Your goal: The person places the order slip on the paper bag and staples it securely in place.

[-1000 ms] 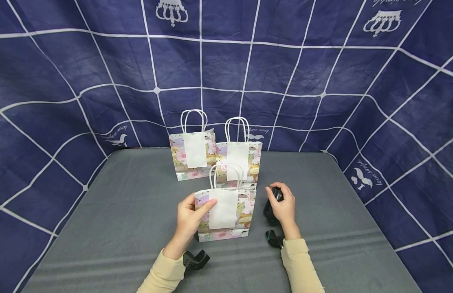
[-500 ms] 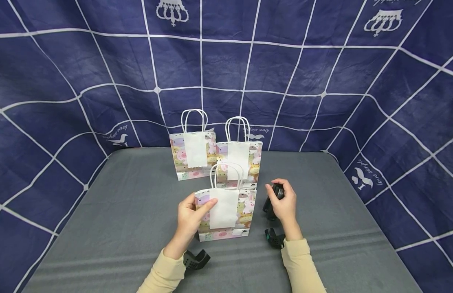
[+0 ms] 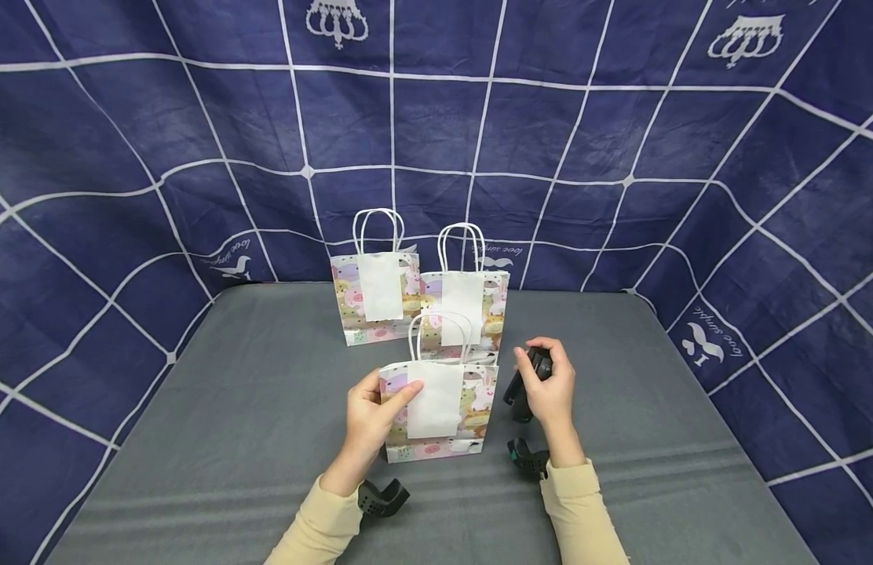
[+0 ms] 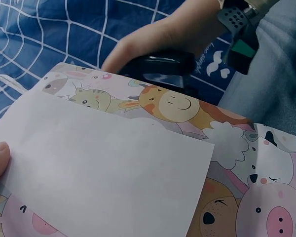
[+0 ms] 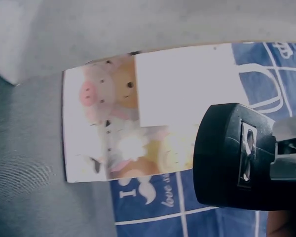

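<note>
My left hand (image 3: 371, 414) grips the left side of the nearest paper gift bag (image 3: 475, 396), thumb in front on its white paper (image 3: 435, 399). The bag has a cartoon-animal print and white twisted handles. To the right of it, my right hand (image 3: 552, 384) holds a black stapler (image 3: 521, 395) that slants down toward the bag. In the right wrist view the stapler (image 5: 217, 158) shows its jaws apart and a metal plate on the base, and it overlaps the bag (image 5: 123, 133). The left wrist view shows the white paper (image 4: 108, 168) flat against the print.
Two matching bags stand behind: one at the back left (image 3: 348, 306) and one directly behind the held bag (image 3: 494, 306), partly covered by it. A grey cloth covers the table (image 3: 267, 392). Blue gridded curtain (image 3: 436, 125) rises around the back and sides.
My right hand has risen slightly, and the stapler has turned in it so that its jaws now show apart. My left hand keeps its hold on the bag, nearly still.
</note>
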`<state>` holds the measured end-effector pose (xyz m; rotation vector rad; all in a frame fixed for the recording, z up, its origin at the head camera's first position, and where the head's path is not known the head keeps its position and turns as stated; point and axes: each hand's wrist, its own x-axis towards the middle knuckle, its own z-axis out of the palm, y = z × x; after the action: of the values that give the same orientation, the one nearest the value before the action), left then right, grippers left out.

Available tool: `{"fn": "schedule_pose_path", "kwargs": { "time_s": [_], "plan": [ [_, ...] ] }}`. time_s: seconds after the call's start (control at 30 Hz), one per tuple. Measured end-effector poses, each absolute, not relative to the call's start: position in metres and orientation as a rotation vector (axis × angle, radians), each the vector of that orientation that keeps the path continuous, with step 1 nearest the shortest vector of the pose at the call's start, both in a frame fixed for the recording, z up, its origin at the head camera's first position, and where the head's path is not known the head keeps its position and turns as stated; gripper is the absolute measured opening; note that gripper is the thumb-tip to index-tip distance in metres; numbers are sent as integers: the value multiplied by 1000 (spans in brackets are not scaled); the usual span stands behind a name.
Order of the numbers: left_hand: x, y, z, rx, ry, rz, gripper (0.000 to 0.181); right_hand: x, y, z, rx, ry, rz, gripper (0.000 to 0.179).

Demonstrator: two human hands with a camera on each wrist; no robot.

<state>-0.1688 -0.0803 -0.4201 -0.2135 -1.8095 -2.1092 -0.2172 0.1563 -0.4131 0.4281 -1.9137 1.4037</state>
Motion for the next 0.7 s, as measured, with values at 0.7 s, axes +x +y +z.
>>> {"fn": "schedule_pose_path", "kwargs": {
  "time_s": [0.7],
  "plan": [
    [-169, -74, -426, -310, -1703, -2057, 22, -203, 140, -360, 615, -1708, 1556, 17]
  ]
}}
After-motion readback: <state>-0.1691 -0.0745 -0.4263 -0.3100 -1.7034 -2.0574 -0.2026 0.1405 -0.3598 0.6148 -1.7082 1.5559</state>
